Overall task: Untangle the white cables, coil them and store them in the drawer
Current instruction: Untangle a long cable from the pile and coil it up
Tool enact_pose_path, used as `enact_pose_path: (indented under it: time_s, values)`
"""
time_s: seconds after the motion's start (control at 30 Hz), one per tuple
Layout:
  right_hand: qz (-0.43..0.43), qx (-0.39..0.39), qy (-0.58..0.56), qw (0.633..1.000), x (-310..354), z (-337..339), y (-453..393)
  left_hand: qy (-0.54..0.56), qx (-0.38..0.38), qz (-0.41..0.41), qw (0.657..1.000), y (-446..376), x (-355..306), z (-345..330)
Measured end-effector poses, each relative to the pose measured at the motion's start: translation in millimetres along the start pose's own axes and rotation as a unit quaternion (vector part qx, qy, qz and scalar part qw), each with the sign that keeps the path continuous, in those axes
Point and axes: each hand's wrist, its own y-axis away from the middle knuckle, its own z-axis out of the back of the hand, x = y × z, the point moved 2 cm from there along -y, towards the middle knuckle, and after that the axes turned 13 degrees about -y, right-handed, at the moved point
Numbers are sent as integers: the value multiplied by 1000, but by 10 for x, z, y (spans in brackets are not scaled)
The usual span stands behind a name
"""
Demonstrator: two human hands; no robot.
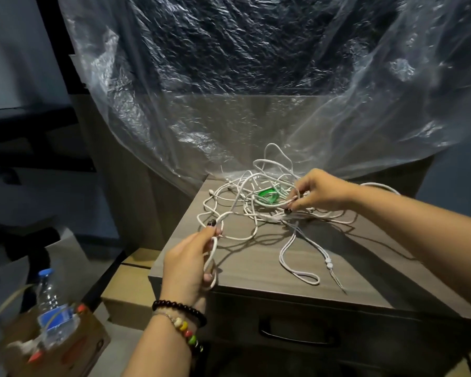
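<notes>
Here we are over the cabinet, and the white cables (256,205) lie in one loose heap on the tabletop (337,268), toward its back edge, well and truly knotted together. The left hand (186,268) pinches a strand at the near-left fringe of the heap, fingers curled round a loop that hangs down over the palm. The right hand (318,190) is in at the heart of the tangle, fingertips nipping a strand just beside something green (267,195) buried in the cables; a reel or a ring, perhaps, though the view is too cluttered to say. A thinner cord with small beads (329,263) trails toward the front edge, apart from the main knot.

The drawer (297,333) sits below, its dark handle showing, and it looks closed. So this is early going: nothing coiled, nothing stored.

Now the risks. Both hands hold different strands, and if they pull apart hard, the loops between could cinch down rather than free up. The green piece may snag a strand and drag along. The clear plastic sheet (256,91) drapes right down behind the heap, and a lifted cable could catch it. And that trailing cord near the front edge could slide off the tabletop if the heap gets tugged.
</notes>
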Motion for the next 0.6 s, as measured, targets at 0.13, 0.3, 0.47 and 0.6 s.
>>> enact_pose_path:
  time_s: [0.13,0.3,0.47,0.6]
  values:
    - [-18,-17,110,994,-81,145,-156,15,-4,18,1000,-40,19,-6]
    - [-40,-20,183,982,-183,-70,-163,-2,-17,17,1000,-83,85,-49]
    - [-47,-37,261,964,-270,-260,-292,1,-13,16,1000,-104,127,-103]
    - [-45,-105,379,918,-266,-169,-425,6,25,-7,1000,-71,118,-174]
